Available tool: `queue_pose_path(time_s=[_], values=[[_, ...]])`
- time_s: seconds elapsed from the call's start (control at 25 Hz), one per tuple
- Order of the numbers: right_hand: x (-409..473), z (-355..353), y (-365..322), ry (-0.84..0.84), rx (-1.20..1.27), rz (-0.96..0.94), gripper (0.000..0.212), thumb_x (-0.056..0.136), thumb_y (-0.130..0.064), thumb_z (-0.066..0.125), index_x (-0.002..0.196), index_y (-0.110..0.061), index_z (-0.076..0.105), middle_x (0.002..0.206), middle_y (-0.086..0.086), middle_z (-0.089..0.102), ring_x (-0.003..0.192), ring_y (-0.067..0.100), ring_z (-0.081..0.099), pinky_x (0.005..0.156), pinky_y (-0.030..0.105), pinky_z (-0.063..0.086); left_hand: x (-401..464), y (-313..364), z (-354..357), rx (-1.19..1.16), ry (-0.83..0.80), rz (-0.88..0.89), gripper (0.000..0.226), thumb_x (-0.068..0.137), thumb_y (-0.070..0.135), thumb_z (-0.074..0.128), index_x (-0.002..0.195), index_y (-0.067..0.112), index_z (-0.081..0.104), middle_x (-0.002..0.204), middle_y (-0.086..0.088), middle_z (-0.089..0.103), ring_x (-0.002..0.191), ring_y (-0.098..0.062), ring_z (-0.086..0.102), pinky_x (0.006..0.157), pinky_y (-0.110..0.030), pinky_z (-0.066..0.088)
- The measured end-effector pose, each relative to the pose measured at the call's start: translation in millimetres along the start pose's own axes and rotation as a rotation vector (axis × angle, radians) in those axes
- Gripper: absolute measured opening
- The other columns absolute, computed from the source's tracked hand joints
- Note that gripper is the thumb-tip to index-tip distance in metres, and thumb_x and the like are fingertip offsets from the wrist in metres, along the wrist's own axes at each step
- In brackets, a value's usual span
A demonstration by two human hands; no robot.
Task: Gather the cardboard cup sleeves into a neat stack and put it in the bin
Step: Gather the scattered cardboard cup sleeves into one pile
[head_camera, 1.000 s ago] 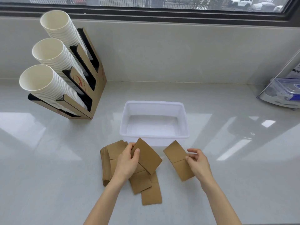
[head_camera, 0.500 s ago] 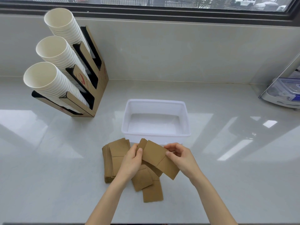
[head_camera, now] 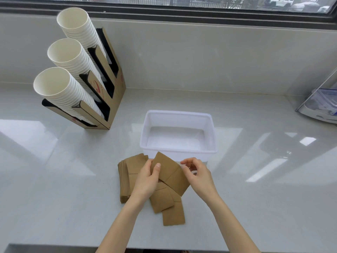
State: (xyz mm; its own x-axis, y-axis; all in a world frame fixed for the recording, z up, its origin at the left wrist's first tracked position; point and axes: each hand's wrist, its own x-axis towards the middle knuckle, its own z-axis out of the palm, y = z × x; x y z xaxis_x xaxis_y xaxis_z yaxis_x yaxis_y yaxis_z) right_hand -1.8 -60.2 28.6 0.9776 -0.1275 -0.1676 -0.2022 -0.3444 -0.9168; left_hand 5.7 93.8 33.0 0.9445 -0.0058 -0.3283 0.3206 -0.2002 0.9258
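Brown cardboard cup sleeves lie on the counter just in front of a white plastic bin (head_camera: 211, 136), which holds nothing. A thick pile of sleeves (head_camera: 127, 172) sits at the left. My left hand (head_camera: 147, 179) pinches a few sleeves (head_camera: 171, 172) held up over loose sleeves (head_camera: 169, 207) fanned out on the counter below. My right hand (head_camera: 198, 176) is at the right edge of the held sleeves, fingers curled and apart, touching their edge at most.
A cardboard dispenser (head_camera: 102, 99) with three slanted stacks of white paper cups (head_camera: 60, 88) stands at the back left. A plastic container (head_camera: 322, 106) sits at the far right. The wall and window ledge run behind; the counter's front edge is near my arms.
My right hand carried a sleeve from the right side over to the ones in my left hand and has let go of it. The view has shifted slightly.
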Motion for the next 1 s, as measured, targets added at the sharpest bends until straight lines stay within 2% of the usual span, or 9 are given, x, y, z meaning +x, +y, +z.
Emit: queue_pose_path(time_s=[0.08, 0.16, 0.32, 0.4, 0.52, 0.64, 0.72, 0.84, 1.0], values=[[0, 0, 5, 0.038, 0.000, 0.020, 0.012, 0.090, -0.015, 0.048, 0.093, -0.023, 0.056, 0.099, 0.000, 0.058, 0.082, 0.000, 0.053, 0.066, -0.001, 0.041, 4, -1, -8, 0.019, 0.041, -0.004, 0.032, 0.093, 0.028, 0.039, 0.120, 0.015, 0.050, 0.118, -0.003, 0.061, 0.112, -0.019, 0.056, 0.099, -0.040, 0.046], [0, 2, 12, 0.068, -0.005, 0.051, 0.012, 0.090, -0.014, 0.047, 0.097, -0.022, 0.054, 0.098, 0.001, 0.057, 0.081, 0.002, 0.052, 0.064, 0.001, 0.042, 7, -1, -17, 0.002, 0.085, -0.011, 0.039, 0.092, 0.030, 0.040, 0.127, 0.012, 0.045, 0.126, -0.007, 0.058, 0.115, -0.021, 0.054, 0.098, -0.040, 0.047], [-4, 19, 27, -0.031, -0.118, 0.116, 0.010, 0.087, -0.018, 0.053, 0.097, -0.021, 0.052, 0.097, 0.002, 0.055, 0.074, 0.004, 0.050, 0.059, 0.009, 0.042, 8, 5, -30, -0.059, 0.157, -0.005, 0.031, 0.094, 0.021, 0.037, 0.120, 0.006, 0.049, 0.115, -0.009, 0.060, 0.102, -0.022, 0.058, 0.068, -0.017, 0.053], [-6, 32, 32, -0.110, -0.191, 0.145, 0.017, 0.085, -0.022, 0.056, 0.101, -0.018, 0.053, 0.101, 0.002, 0.052, 0.078, 0.010, 0.050, 0.069, 0.015, 0.039, 5, 7, -35, -0.078, 0.193, 0.003, 0.023, 0.095, 0.020, 0.036, 0.109, 0.011, 0.051, 0.109, -0.009, 0.060, 0.095, -0.020, 0.058, 0.059, -0.014, 0.053], [-11, 51, 34, -0.208, -0.313, 0.169, 0.040, 0.080, -0.032, 0.062, 0.112, -0.014, 0.047, 0.109, 0.001, 0.043, 0.097, 0.015, 0.048, 0.080, 0.021, 0.037, 2, 8, -44, -0.108, 0.248, 0.003, 0.018, 0.095, 0.020, 0.036, 0.103, 0.015, 0.050, 0.105, -0.007, 0.060, 0.092, -0.020, 0.058, 0.067, -0.021, 0.048], [-18, 65, 35, -0.195, -0.592, 0.073, 0.060, 0.072, -0.044, 0.066, 0.117, -0.012, 0.041, 0.117, 0.003, 0.039, 0.111, 0.022, 0.044, 0.087, 0.025, 0.039, 0, 7, -52, -0.129, 0.288, -0.016, 0.019, 0.095, 0.020, 0.035, 0.105, 0.015, 0.050, 0.105, -0.004, 0.059, 0.093, -0.020, 0.058, 0.074, -0.025, 0.047], [-19, 69, 35, -0.174, -0.683, 0.036, 0.064, 0.071, -0.047, 0.067, 0.117, -0.011, 0.041, 0.119, 0.005, 0.039, 0.112, 0.023, 0.044, 0.091, 0.027, 0.039, -1, 5, -55, -0.125, 0.300, -0.022, 0.020, 0.095, 0.020, 0.035, 0.107, 0.014, 0.050, 0.106, -0.005, 0.059, 0.094, -0.020, 0.057, 0.072, -0.024, 0.047], [-17, 70, 34, -0.179, -0.693, 0.068, 0.064, 0.073, -0.044, 0.067, 0.119, -0.009, 0.039, 0.122, 0.008, 0.039, 0.114, 0.026, 0.043, 0.093, 0.029, 0.039, -1, 4, -55, -0.126, 0.291, -0.035, 0.024, 0.095, 0.021, 0.034, 0.111, 0.011, 0.050, 0.108, -0.006, 0.059, 0.098, -0.022, 0.057, 0.069, -0.021, 0.047], [-13, 67, 36, -0.166, -0.655, 0.149, 0.063, 0.075, -0.038, 0.068, 0.121, -0.008, 0.037, 0.125, 0.009, 0.039, 0.119, 0.027, 0.042, 0.096, 0.032, 0.038, -1, 6, -53, -0.119, 0.276, -0.041, 0.023, 0.095, 0.021, 0.034, 0.110, 0.013, 0.049, 0.109, -0.006, 0.059, 0.098, -0.021, 0.057, 0.075, -0.026, 0.046]])
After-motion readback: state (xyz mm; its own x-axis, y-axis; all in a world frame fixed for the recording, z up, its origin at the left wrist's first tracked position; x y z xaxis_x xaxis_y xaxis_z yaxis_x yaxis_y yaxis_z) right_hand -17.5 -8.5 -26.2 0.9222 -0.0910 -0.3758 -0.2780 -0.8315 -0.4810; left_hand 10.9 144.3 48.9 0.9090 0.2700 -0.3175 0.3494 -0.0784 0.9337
